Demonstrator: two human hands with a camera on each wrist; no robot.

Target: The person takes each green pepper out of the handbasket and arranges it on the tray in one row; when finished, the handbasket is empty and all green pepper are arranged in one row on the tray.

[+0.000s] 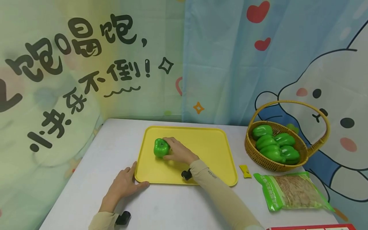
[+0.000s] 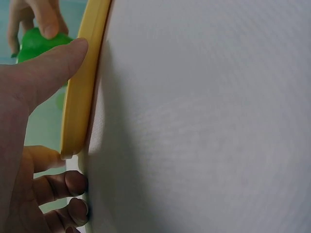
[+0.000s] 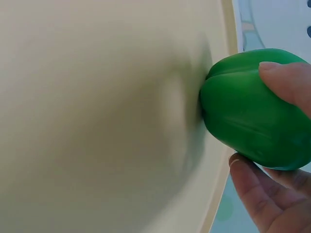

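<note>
A green bell pepper (image 1: 161,148) stands on the left part of the yellow tray (image 1: 198,153). My right hand (image 1: 181,150) grips it from the right, and the right wrist view shows the thumb on one side of the pepper (image 3: 252,111) and the fingers on the other. At the tray's near left corner rests my left hand (image 1: 125,182), its thumb along the front rim and its other fingers by the left side. In the left wrist view that thumb lies against the tray's rim (image 2: 80,104).
To the right stands a wicker basket (image 1: 260,159) with a tall handle, holding several green peppers (image 1: 270,153). Nearer lie a small yellow packet (image 1: 245,171) and a green-edged plastic bag (image 1: 296,191) of brown contents. A red-edged object (image 1: 313,227) shows at the bottom right.
</note>
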